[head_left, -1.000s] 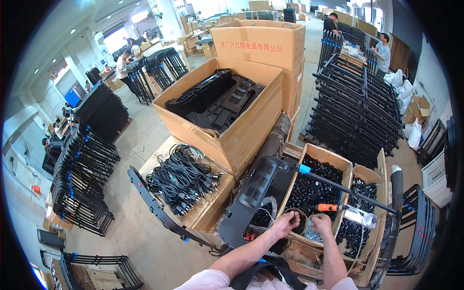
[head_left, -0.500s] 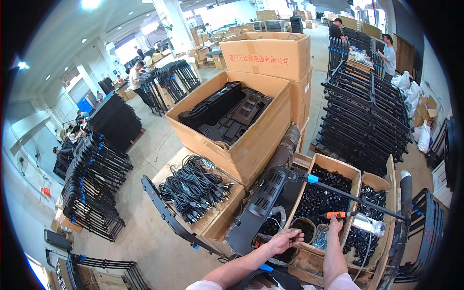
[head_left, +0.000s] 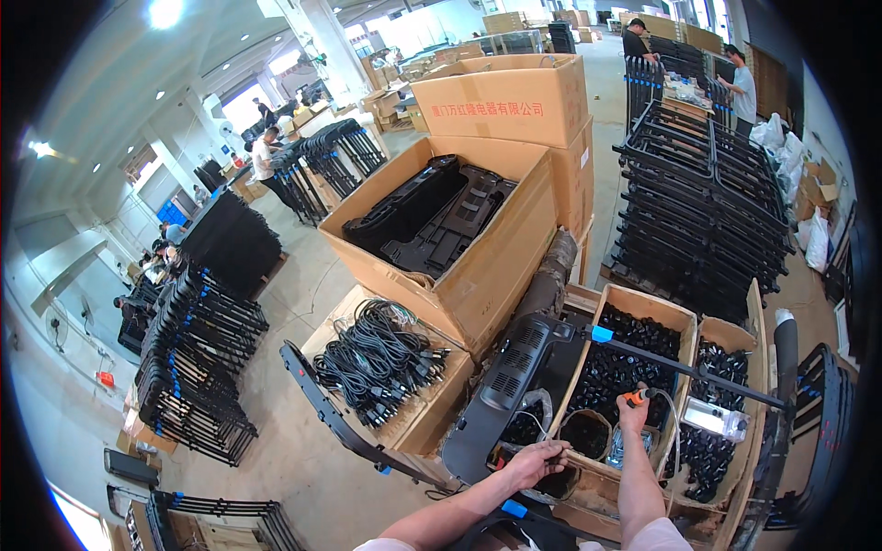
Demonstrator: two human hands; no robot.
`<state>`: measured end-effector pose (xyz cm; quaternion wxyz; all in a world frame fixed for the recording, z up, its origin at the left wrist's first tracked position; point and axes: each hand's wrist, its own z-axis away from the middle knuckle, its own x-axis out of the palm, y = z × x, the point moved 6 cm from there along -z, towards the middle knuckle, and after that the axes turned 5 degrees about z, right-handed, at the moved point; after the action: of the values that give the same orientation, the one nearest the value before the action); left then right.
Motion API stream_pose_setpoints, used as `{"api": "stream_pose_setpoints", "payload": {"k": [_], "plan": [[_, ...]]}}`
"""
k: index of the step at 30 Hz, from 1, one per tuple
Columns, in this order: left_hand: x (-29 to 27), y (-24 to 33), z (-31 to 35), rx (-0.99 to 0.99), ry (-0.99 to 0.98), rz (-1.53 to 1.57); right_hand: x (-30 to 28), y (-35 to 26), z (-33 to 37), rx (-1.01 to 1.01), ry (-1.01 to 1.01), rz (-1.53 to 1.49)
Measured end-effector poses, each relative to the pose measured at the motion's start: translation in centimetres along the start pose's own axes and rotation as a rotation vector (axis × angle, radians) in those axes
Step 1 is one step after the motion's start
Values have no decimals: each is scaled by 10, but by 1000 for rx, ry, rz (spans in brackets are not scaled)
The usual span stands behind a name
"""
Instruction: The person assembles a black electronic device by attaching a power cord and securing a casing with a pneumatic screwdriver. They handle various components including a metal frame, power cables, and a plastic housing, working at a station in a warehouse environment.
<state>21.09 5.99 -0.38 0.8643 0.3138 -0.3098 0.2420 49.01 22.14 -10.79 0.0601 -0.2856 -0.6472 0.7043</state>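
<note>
My right hand [head_left: 631, 419] is wrapped round an orange corded power screwdriver [head_left: 638, 397], held over the wooden bin of small black plastic parts [head_left: 617, 369]. To its left my left hand [head_left: 537, 465] has its fingers pinched together; whatever may be between them is too small to make out. Near the hands are a round tub of dark small pieces [head_left: 584, 435] and a heap of silvery screws [head_left: 628, 448]. A long black plastic housing [head_left: 516, 369] lies left of the bin. Across the bins runs a black metal bar [head_left: 680, 367] with blue tape.
An open carton [head_left: 496, 294] of black plastic housings stands ahead. Coiled black cables [head_left: 381, 363] lie on a box to the left. A white power unit [head_left: 715, 419] rests on the right bin. Stacked black frames [head_left: 703, 202] stand far right; people work in the background.
The screwdriver has swung from lying sideways, tip to the right, to a more foreshortened angle. My left hand has moved slightly toward me. The whole view has shifted a little.
</note>
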Motion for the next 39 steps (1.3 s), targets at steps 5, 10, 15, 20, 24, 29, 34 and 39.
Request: {"api": "stream_pose_setpoints", "payload": {"k": [5,10,15,20,24,29,34,39], "plan": [[-3,3,-2,16,-10,69,9,9,11,75,132,-18],[-12,10,0,43,7,101,16,-19,19,54,101,68],[-10,26,12,66,22,78,-10,-97,29,-59,-117,203],[-12,48,8,121,47,238,-38,-196,53,-201,-245,-118],[-14,71,5,154,40,340,-30,-294,115,-189,-427,-380],[-10,95,4,190,59,445,6,-315,151,-248,-557,-381],[-25,107,3,194,69,523,33,-319,170,-212,-585,-360],[-42,111,-2,195,22,550,49,-323,176,-210,-602,-319]]}}
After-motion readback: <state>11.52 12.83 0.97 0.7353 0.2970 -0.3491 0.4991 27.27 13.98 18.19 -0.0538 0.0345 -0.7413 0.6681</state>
